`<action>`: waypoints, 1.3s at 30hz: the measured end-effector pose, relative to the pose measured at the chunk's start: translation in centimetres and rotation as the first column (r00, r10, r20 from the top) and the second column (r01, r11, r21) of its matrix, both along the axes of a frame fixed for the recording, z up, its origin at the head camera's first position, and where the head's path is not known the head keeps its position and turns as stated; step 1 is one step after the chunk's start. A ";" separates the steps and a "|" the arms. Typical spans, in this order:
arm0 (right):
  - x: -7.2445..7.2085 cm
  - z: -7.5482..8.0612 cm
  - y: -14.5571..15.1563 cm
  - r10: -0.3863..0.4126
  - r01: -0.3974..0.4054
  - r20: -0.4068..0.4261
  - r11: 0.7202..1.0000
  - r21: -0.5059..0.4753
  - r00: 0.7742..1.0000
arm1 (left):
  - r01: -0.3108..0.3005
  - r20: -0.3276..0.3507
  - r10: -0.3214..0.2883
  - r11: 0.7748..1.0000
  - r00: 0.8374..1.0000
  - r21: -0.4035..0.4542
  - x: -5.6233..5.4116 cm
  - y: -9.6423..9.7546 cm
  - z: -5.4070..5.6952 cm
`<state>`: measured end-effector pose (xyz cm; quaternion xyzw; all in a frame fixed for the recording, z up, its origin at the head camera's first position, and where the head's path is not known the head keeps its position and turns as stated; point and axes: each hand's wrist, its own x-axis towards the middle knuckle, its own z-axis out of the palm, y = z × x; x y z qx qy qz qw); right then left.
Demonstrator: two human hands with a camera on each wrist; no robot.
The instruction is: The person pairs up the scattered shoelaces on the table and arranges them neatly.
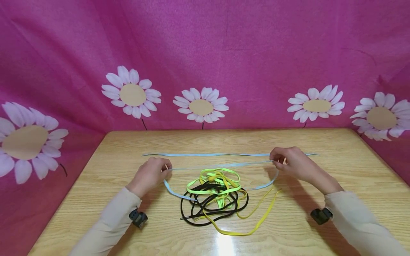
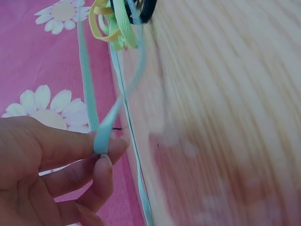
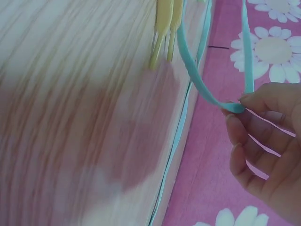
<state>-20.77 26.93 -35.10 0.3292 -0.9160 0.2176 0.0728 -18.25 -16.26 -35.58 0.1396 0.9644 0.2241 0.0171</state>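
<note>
A light blue shoelace (image 1: 221, 165) is stretched between both hands over the wooden table. My left hand (image 1: 152, 174) pinches it between thumb and fingers, and its loose end (image 1: 175, 194) hangs toward the pile. On the other side my right hand (image 1: 293, 163) pinches the same lace, whose other end (image 1: 266, 185) dangles below. The left wrist view shows the lace (image 2: 87, 84) bent over the fingers; in the right wrist view the lace (image 3: 249, 52) folds at the fingertips. Below lies a tangle of black lace (image 1: 182, 211), neon green lace (image 1: 196, 192) and yellow lace (image 1: 235, 233).
Another light blue shoelace (image 1: 201, 155) lies straight across the table (image 1: 96, 199), beyond the hands; the right hand overlaps it in the head view. A pink cloth (image 1: 250, 53) with white daisies hangs behind the table's far edge and at the sides.
</note>
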 end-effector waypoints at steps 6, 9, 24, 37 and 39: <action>-0.1 0.0 1.1 -0.022 0.024 -0.042 0.999 0.033 0.999 | 0.022 -0.037 -0.022 1.000 0.999 0.000 0.1 -0.9 0.2; 0.0 0.0 1.9 -0.030 0.033 -0.060 0.998 0.049 0.998 | 0.032 -0.070 -0.032 0.999 0.997 0.000 0.2 -1.5 0.2; 0.6 0.3 6.6 -0.047 0.061 -0.243 0.997 0.049 0.969 | 0.038 -0.149 -0.037 0.999 0.988 0.005 0.4 -3.6 0.8; 1.2 0.2 11.4 -0.137 0.169 -0.265 0.980 0.103 0.955 | 0.063 -0.202 -0.069 0.997 0.977 -0.034 0.2 -5.6 0.6; 1.2 0.2 11.9 -0.138 0.171 -0.275 0.980 0.100 0.952 | 0.063 -0.203 -0.069 0.997 0.977 -0.037 0.2 -5.8 0.7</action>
